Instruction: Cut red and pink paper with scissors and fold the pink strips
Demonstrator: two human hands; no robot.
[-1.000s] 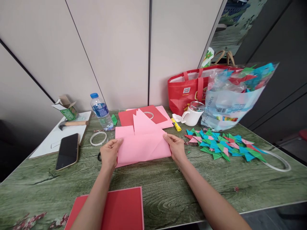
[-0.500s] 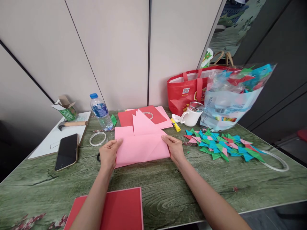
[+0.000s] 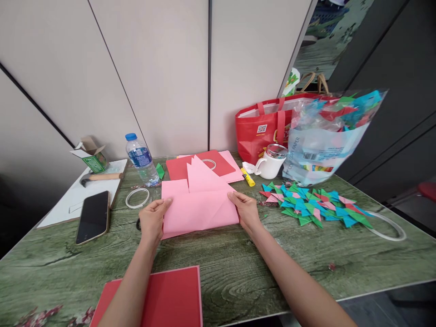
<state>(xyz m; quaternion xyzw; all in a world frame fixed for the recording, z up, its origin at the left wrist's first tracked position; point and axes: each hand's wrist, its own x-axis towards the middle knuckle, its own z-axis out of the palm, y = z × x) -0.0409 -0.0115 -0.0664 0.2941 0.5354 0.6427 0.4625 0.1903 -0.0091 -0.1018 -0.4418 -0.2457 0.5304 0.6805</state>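
A folded sheet of pink paper point(image 3: 200, 211) is held up above the middle of the table, with pointed flaps rising along its upper edge. My left hand point(image 3: 152, 219) pinches its left edge, thumb on the near face. At the opposite edge, my right hand point(image 3: 245, 211) grips the upper right corner between thumb and fingers. Behind the folded paper lie red sheets point(image 3: 177, 169) and pink sheets, with a white ring on top. Closer to me, a stack of red paper point(image 3: 173, 297) with a pink border sits partly under my left forearm.
On the left are a phone point(image 3: 92, 217), a hammer point(image 3: 102, 177), a small box point(image 3: 91, 156), a water bottle point(image 3: 141, 161) and a tape ring point(image 3: 137, 198). To the right stand a white mug point(image 3: 270, 163), a glue stick point(image 3: 248, 177), a red bag point(image 3: 254, 131), a plastic bag point(image 3: 323, 150) and folded paper pieces point(image 3: 313, 204).
The view has shifted slightly, so everything sits a little further left. Both hands keep the same hold on the pink paper, whose folds look unchanged.
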